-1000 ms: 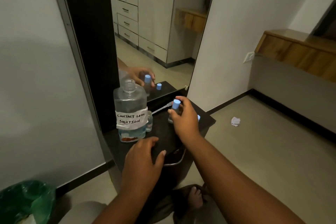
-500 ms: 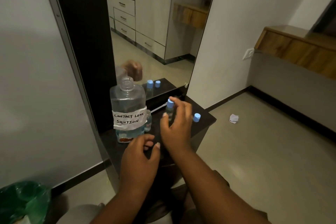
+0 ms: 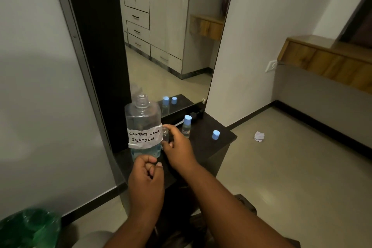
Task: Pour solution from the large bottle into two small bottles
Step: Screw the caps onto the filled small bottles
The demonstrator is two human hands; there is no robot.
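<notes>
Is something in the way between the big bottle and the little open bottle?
Nothing visible stands between them. The open small bottle stands right beside the big bottle, with the right hand holding it. The capped bottle and the loose cap sit off to the right, clear of the path.

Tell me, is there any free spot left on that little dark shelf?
Yes: bare dark shelf between the capped small bottle and the loose blue cap. It is crowded at the left, where the large bottle, the open small bottle and both hands meet.
</notes>
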